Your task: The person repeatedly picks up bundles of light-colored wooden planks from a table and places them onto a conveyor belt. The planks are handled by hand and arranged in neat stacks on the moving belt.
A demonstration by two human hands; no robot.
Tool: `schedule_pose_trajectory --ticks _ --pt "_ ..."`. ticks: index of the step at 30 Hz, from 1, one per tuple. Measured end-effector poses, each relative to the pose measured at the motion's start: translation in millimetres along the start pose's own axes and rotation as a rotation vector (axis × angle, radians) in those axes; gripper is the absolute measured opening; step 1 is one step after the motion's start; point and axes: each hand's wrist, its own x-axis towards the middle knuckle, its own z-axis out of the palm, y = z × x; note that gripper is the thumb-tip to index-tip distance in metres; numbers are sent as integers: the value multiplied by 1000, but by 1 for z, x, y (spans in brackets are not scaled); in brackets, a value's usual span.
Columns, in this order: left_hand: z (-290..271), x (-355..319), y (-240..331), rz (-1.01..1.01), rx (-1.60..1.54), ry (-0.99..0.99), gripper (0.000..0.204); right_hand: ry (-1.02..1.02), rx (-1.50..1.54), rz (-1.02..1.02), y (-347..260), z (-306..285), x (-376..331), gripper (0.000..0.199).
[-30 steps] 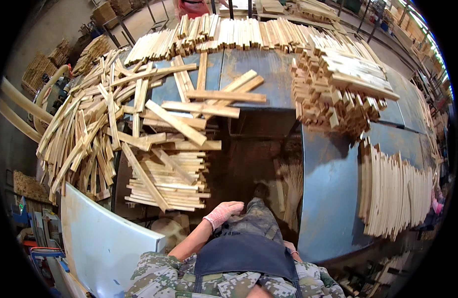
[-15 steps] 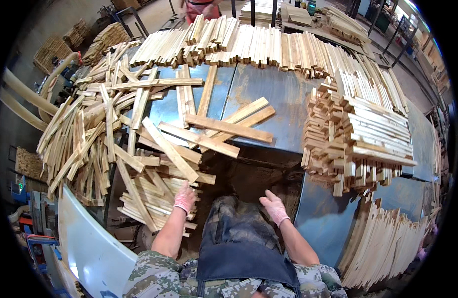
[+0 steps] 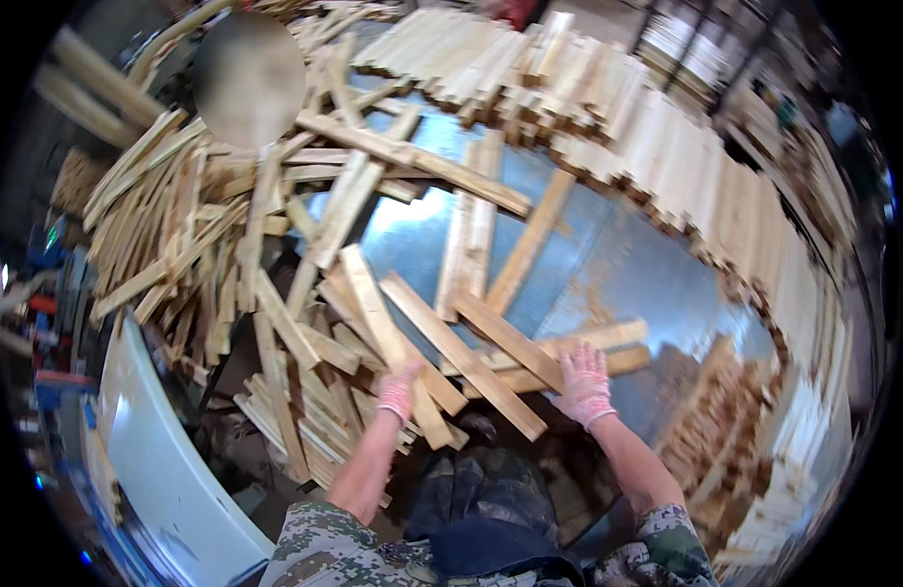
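Both grips lie open-palmed, left hand [image 3: 399,389] and right hand [image 3: 582,383], on planks [image 3: 461,354] slanting away leftward

The person wears a short-sleeved camouflage shirt [image 3: 324,543] in grey-green blotches, with a dark blue apron [image 3: 490,533] over the front. Both the left hand [image 3: 399,389] and the right hand [image 3: 583,383] are covered by pale pink knitted work gloves with ribbed cuffs.

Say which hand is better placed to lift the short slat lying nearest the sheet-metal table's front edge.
Right. The right hand already lies spread on that short slat, while the left hand rests on a different long slat in the loose pile, farther from it.
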Motion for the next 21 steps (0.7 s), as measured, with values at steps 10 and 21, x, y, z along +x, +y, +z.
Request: schedule_pose_trajectory --ticks 10,21 --pt "74 6 12 134 -98 243 67 -4 -187 -332 26 -28 73 108" --pt "74 -44 50 -98 -335 39 40 -344 -47 -313 54 -107 35 116"
